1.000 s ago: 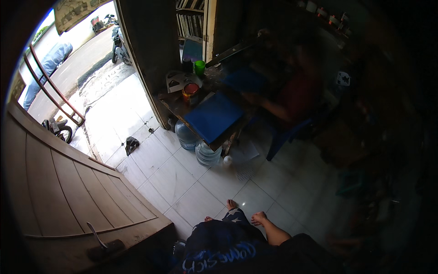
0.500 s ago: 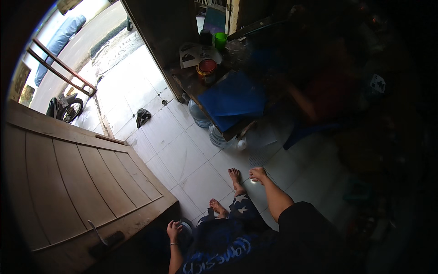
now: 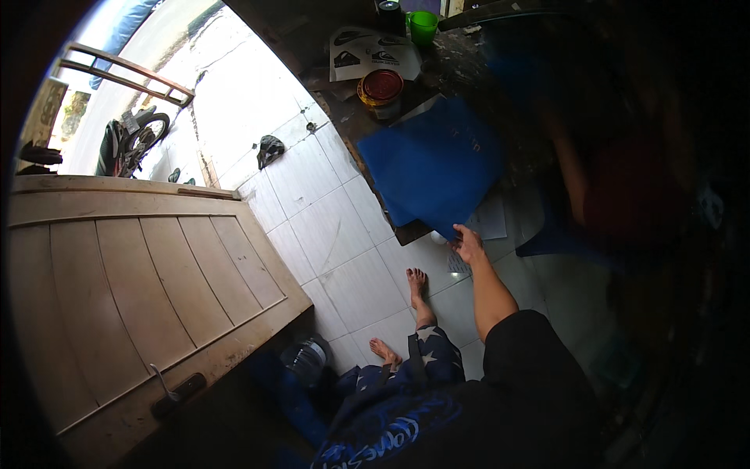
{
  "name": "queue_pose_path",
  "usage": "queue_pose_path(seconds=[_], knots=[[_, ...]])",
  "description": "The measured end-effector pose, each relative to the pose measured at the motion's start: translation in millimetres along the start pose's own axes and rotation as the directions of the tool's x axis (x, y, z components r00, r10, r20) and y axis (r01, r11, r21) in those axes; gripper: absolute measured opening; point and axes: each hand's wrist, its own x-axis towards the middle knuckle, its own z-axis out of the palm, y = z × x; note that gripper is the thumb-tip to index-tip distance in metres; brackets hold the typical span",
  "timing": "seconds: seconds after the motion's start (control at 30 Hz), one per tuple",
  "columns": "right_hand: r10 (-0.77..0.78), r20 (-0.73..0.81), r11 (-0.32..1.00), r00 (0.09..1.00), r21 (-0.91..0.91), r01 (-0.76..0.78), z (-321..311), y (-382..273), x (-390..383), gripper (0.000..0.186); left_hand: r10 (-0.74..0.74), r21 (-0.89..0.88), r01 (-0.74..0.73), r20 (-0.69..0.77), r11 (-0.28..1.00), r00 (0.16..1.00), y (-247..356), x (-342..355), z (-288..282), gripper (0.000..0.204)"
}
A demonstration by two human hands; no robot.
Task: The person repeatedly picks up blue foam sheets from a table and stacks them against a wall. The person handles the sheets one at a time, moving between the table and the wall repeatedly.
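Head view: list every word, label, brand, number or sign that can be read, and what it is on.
Wording isn't copied; it stands on:
White sheet: black logos, some with small lettering.
Dark shirt: blue-and-white lettering, partly legible.
Blue sheet: small orange marks, too blurred to read.
Red-lidded tub: label too small.
Paper on floor: fine marks, too small.

Beyond the wooden door (image 3: 141,281) stands, it seems, a motorbike (image 3: 125,148).
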Motion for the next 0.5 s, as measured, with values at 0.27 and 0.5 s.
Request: queue_pose_path(seconds=[0.27, 0.5], knots=[[0.186, 0.528, 0.965, 0.828, 0.059, -0.254, 156, 87, -160, 0.014, 0.545, 0.014, -0.581, 0.325, 0.814, 0.772, 196, -44, 132, 0.089], [0.567, 0.670, 0.752, 0.479, -0.185, -0.632, 216, 180, -366, 0.032, 0.392, 0.136, -0.408, -0.648, 0.903, 0.653, 267, -140, 145, 0.074]])
